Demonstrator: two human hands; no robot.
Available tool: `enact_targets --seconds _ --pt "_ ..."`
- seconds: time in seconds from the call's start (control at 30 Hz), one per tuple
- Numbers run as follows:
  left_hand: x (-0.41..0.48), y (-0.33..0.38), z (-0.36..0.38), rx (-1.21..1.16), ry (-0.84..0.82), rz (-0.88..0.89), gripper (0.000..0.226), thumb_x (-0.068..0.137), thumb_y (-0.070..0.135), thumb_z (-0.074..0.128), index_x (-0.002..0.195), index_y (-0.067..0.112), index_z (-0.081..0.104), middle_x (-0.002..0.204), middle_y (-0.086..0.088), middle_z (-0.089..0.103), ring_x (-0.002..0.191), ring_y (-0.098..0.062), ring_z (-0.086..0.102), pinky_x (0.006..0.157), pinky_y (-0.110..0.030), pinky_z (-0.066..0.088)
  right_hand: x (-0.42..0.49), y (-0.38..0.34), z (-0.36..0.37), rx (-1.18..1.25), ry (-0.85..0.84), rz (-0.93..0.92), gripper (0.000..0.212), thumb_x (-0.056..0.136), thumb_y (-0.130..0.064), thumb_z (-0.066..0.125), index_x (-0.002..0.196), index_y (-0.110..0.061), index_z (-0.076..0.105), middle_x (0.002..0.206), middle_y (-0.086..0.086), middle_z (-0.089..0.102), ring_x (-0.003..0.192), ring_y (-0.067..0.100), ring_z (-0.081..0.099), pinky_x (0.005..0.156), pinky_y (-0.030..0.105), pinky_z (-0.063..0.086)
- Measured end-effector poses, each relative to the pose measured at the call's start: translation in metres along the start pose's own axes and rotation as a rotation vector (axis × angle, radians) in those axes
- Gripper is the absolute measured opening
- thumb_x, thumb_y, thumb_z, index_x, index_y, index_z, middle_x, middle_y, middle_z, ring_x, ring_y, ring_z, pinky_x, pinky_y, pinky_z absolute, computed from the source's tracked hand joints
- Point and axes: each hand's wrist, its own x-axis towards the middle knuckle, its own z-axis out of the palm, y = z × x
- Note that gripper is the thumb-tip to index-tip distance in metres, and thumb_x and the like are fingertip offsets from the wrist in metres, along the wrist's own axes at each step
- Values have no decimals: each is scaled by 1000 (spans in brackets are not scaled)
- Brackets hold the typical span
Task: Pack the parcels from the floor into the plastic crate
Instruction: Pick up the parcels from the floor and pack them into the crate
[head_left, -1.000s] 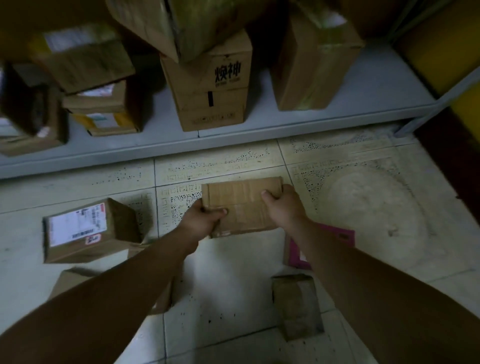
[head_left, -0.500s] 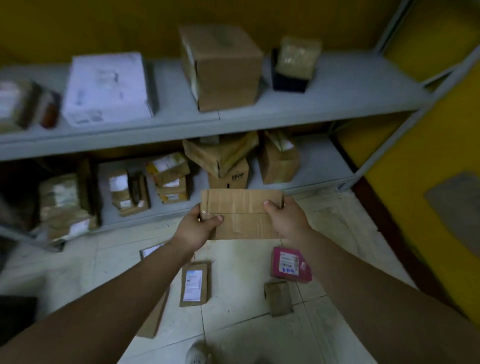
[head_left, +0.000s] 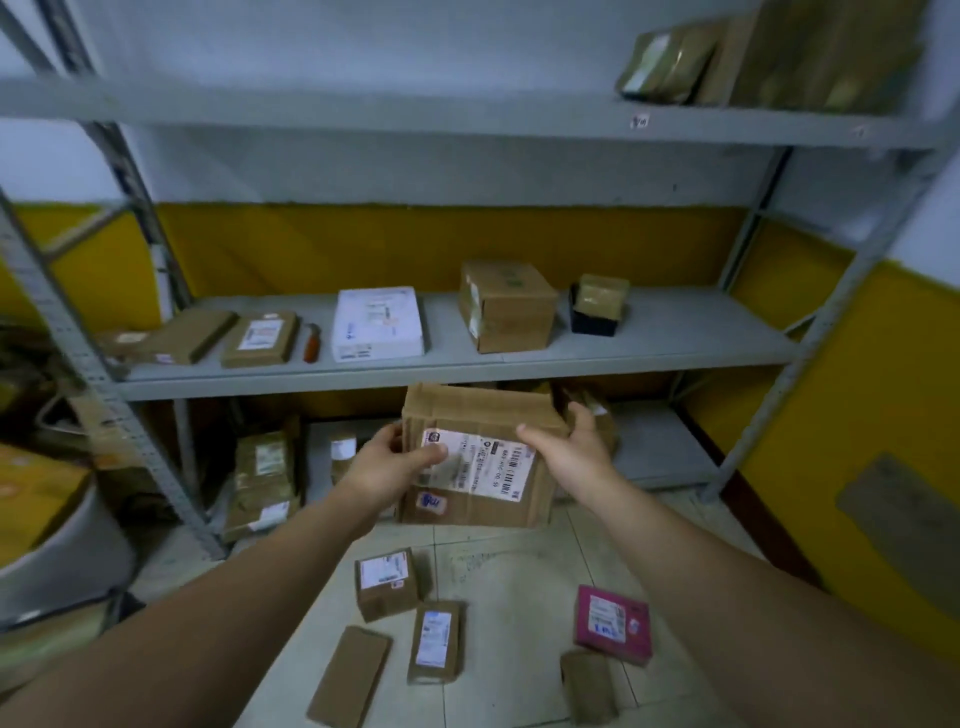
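Note:
I hold a brown cardboard parcel (head_left: 483, 415) in the air at chest height, its white shipping label facing me. My left hand (head_left: 387, 465) grips its left side with the thumb across the label. My right hand (head_left: 569, 452) holds its right edge. On the floor below lie several more parcels: a small brown box (head_left: 384, 584), a labelled flat brown packet (head_left: 435, 642), a plain flat packet (head_left: 349, 675), a pink parcel (head_left: 613, 623) and a small brown one (head_left: 589, 686). No plastic crate is clearly visible.
A grey metal rack (head_left: 452, 366) stands ahead, its shelves loaded with boxes, including a white one (head_left: 378, 323). A large pale tub (head_left: 62, 551) sits at the left with a yellow box above it. A yellow wall closes the right side.
The parcel has come up from the floor to chest height and has been turned so its label faces me. My view has risen from the floor to the shelves.

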Motion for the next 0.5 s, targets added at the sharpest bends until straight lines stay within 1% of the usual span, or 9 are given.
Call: enact_targets --seconds 0.07,0.13,0.2,0.23,0.3,0.33,0.37,0.43,0.5 --pt "-22 6 -19 16 54 17 41 85 19 67 123 22 51 106 -1 68 83 -13 68 63 -26 53 -19 -13 8 -57 -27 -72 74 84 -28 72 146 -24 32 128 2 58 98 18 60 81 33 50" --pt "-44 8 -44 9 122 23 38 88 16 63 124 19 51 108 -3 67 81 -14 66 63 -26 53 -39 -26 24 -113 -38 -134 54 86 -27 70 134 -21 46 121 -1 63 97 15 60 82 32 50" --pt "-61 6 -72 -25 144 22 38 90 17 60 127 17 50 106 -4 67 84 -19 68 69 -32 56 -57 -37 45 -141 -42 -185 45 87 -30 68 128 -22 51 117 -3 64 102 17 60 89 36 50" --pt "-70 3 -89 -42 150 26 39 90 18 60 128 18 50 104 -5 68 84 -20 69 69 -33 56 -68 -44 60 -141 -62 -209 43 87 -30 68 127 -23 52 116 -5 64 102 16 59 89 36 50" --pt "-91 -8 -129 -71 158 24 39 88 17 63 125 22 50 100 -4 69 82 -20 71 65 -32 56 -91 -57 95 -125 -124 -247 41 90 -27 65 128 -20 52 114 -4 63 92 11 58 77 27 48" --pt "-102 -14 -151 -74 169 17 40 86 14 65 122 23 50 100 -4 69 82 -20 71 66 -32 56 -103 -63 115 -124 -148 -261 40 91 -26 64 128 -19 52 115 -3 64 89 11 58 70 25 47" --pt "-111 -20 -171 -69 185 9 40 85 13 66 120 25 50 99 -3 69 83 -20 70 69 -33 56 -113 -68 133 -128 -169 -277 39 92 -27 63 128 -19 53 117 -2 64 90 12 59 69 25 48" --pt "-135 -40 -224 -56 240 -15 38 86 14 66 116 30 48 99 -2 68 84 -20 70 74 -35 57 -139 -76 184 -158 -221 -299 36 93 -31 61 126 -20 55 119 1 65 100 17 62 81 32 52" --pt "-160 -62 -280 -76 293 -36 40 87 17 65 123 25 49 100 -3 69 83 -20 70 75 -38 58 -170 -82 244 -186 -274 -323 34 93 -35 60 124 -21 56 119 2 65 106 20 62 90 38 51"
